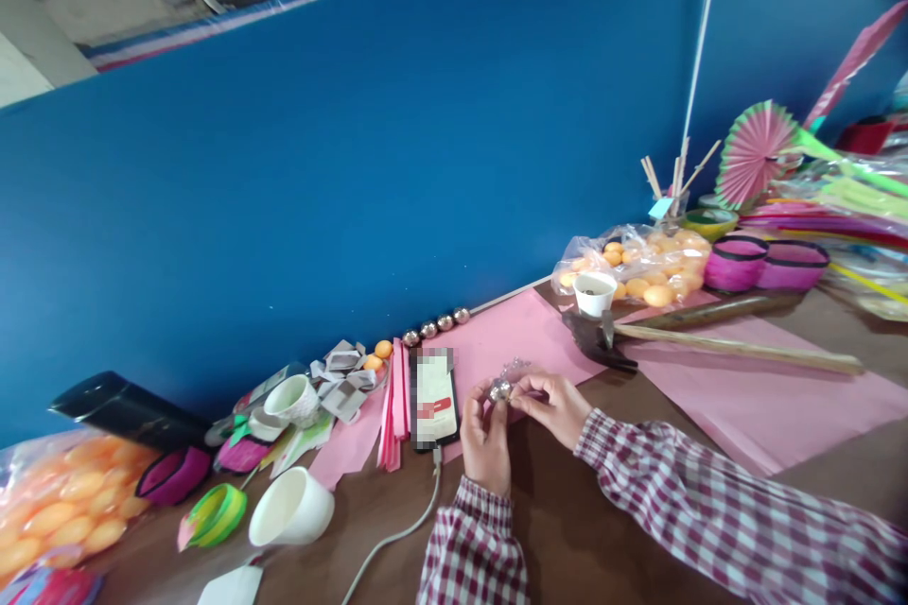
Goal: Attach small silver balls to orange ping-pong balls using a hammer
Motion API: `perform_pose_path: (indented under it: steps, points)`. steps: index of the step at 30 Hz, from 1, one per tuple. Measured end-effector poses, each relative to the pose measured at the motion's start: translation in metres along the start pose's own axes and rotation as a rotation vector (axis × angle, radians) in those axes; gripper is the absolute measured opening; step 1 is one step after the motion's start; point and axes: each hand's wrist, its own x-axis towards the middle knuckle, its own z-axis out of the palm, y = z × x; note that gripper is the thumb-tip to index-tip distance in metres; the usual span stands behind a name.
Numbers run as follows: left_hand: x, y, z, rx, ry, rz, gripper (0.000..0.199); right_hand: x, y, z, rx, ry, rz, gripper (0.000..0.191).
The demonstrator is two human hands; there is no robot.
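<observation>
A small shiny silver ball (499,390) is held between the thumb and fingers of my left hand (486,440), just above the brown table. My right hand (557,408) comes in from the right, its thumb and forefinger pinched at the ball's right edge. Whatever sits in that pinch is too small to make out. Right behind my fingers lies a little cluster of clear or silvery bits (516,366) on pink paper (525,331). To the left of my left hand is a phone (435,397) with a lit screen and a white cable (401,534) plugged in.
Several silver balls (445,322) line the blue partition (355,142). A hammer (738,347) and a white cup (594,293) stand right, near a bag of orange balls (659,269). At left are a white paper cup (292,506), green tape rolls (217,515) and another bag of orange balls (67,501).
</observation>
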Motion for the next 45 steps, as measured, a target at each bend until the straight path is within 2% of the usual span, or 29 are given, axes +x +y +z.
perform_pose_path:
  steps: [11, 21, 26, 36, 45]
  points:
    - [0.0, 0.0, 0.001, 0.001, 0.002, 0.02, 0.035, -0.001, -0.004, 0.0, 0.002, -0.015, 0.016, 0.016]
    - [0.0, 0.003, -0.002, 0.046, -0.062, 0.051, 0.031, 0.001, -0.002, -0.003, -0.006, -0.031, -0.018, 0.018]
    - [0.0, 0.005, -0.001, 0.04, -0.055, 0.055, 0.032, 0.002, -0.003, -0.005, -0.016, -0.082, -0.012, 0.018]
    - [-0.001, 0.008, 0.0, 0.044, -0.051, 0.061, 0.035, 0.001, -0.007, -0.006, -0.017, -0.073, -0.02, 0.018]
    - [-0.002, 0.011, -0.001, 0.105, -0.045, 0.074, 0.035, 0.002, -0.007, -0.007, 0.01, -0.055, 0.049, 0.019]
